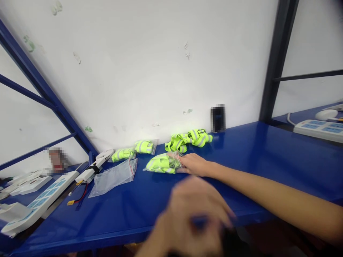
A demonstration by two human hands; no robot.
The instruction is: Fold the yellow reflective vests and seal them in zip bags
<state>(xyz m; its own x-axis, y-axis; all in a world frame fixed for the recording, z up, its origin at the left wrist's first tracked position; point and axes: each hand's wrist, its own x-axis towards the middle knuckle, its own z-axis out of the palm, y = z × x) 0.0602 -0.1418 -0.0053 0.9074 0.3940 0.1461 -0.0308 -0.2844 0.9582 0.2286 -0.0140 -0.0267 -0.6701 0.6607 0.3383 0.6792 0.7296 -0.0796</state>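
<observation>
My right hand [193, 164] reaches in from the right, its fingers closed on the open end of a clear zip bag [163, 163] lying on the blue table. Folded inside that bag is a neon-yellow reflective strap with grey bands. My left hand [197, 203] is raised close to the camera, in front of the table's near edge. Motion smears its fingers, so I cannot make out whether it holds anything. Behind the bag lies a loose heap of reflective straps [187, 140] with a black buckle. A flat clear zip bag [114, 177] rests to the left.
Two more bagged straps [123, 154] lie by the wall. To the left are a white device with wires [89, 174] and a long power strip [43, 201]. A dark blurred-out object [218, 119] stands against the wall. Blue metal posts [53, 96] rise at the left.
</observation>
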